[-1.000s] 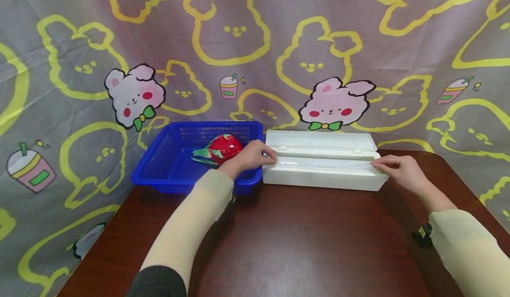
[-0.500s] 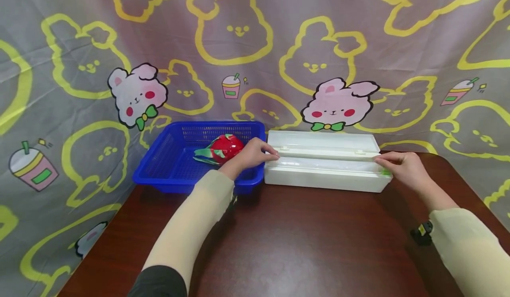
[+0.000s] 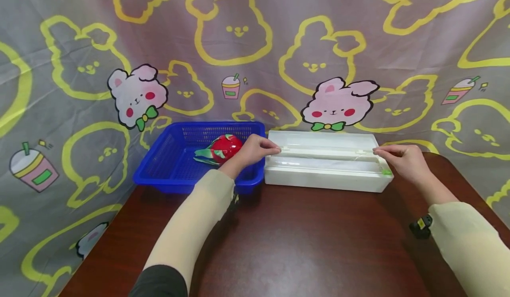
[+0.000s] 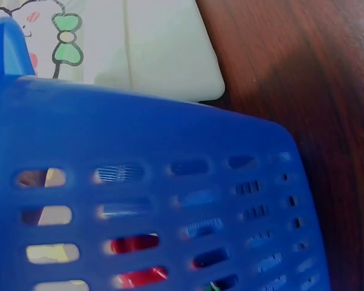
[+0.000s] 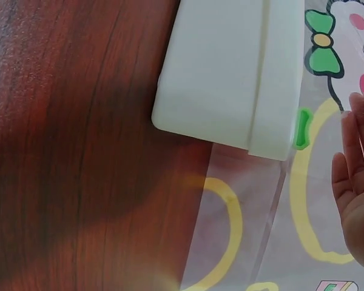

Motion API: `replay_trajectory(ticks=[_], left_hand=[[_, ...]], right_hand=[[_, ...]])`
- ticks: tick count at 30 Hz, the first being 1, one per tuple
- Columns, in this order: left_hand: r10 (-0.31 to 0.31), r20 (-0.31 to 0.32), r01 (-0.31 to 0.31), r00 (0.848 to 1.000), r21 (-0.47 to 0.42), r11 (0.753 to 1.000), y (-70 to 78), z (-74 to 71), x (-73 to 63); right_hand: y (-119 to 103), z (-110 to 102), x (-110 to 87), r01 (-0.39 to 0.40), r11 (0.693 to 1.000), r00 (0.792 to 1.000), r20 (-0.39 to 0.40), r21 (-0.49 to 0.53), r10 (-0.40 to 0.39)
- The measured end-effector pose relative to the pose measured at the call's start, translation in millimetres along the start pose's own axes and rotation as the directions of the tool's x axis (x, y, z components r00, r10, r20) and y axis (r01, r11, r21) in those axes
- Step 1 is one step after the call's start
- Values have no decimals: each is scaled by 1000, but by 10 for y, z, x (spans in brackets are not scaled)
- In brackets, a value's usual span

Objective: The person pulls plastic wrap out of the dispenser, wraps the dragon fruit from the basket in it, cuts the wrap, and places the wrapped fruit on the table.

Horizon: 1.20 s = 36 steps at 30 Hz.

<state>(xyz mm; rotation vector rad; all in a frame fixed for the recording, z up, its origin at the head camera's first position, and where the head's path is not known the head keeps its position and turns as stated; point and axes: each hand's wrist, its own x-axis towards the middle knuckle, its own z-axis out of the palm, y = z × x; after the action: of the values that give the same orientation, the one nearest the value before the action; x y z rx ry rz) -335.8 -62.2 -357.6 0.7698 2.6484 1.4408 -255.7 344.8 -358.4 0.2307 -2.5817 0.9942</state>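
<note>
A long white cling film dispenser (image 3: 322, 181) stands at the back of the table with its lid (image 3: 322, 140) tipped back. Inside lies a roll of clear cling film (image 3: 326, 164). My left hand (image 3: 256, 152) pinches the film's edge between thumb and fingers at the left end, just over the opening. At the right end my right hand (image 3: 404, 160) pinches the other corner. The sheet between them is nearly invisible. A green slider (image 3: 386, 171) sits at the dispenser's right end. The left wrist view hides the left hand; part of the right hand (image 5: 359, 182) shows in the right wrist view.
Close against the dispenser's left side is a blue plastic basket (image 3: 159, 183) holding a red dragon fruit (image 3: 226, 147) with green leaf tips. My left forearm crosses over its near rim. A patterned curtain (image 3: 255, 31) hangs right behind the dark brown table (image 3: 311, 244).
Both hands have risen a little and moved back from the roll toward the lid, drawing the film's edge up. The green slider has come into view beside the right hand.
</note>
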Motion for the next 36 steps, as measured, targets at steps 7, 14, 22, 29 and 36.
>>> replay_trajectory(ticks=[7,14,22,29,36], left_hand=[[-4,-12,3,1000,-30,1000,60,-17,-13],[11,-38,-13,999,-43,999,122,-27,-19],[18,-80,-26,997,-97,995,192,-35,-60],[29,-96,-41,995,-129,991,263,-54,-87],[71,-117,-85,991,-119,989,317,-98,-110]], right_hand=[[-50,-8,7,-11,1000,999,-43,26,12],[-135,-37,-3,-81,995,995,-50,51,84],[-163,-87,2,-114,991,992,-45,73,118],[-225,-146,-33,-127,988,990,-56,90,133],[-256,-203,-46,-96,989,990,-91,110,106]])
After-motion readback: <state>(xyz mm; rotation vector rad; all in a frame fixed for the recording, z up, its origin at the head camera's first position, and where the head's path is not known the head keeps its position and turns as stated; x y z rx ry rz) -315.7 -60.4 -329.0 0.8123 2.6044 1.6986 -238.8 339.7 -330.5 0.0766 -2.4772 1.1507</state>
